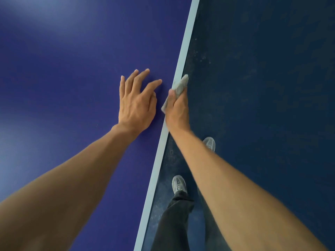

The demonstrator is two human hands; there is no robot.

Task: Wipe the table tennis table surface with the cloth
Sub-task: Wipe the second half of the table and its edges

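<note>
The blue table tennis table (63, 78) fills the left of the head view, and its pale edge line (183, 55) runs diagonally from top right to bottom middle. My left hand (136, 100) rests on the blue surface with fingers spread, holding nothing. My right hand (176, 109) grips a folded grey cloth (179, 86) and presses it against the table's edge, thumb on top. One end of the cloth sticks out past the fingers, another corner shows below the thumb.
To the right of the table edge lies a dark blue speckled floor (262, 87). My own legs in dark trousers (174, 223) and grey shoes (179, 183) stand close beside the table edge.
</note>
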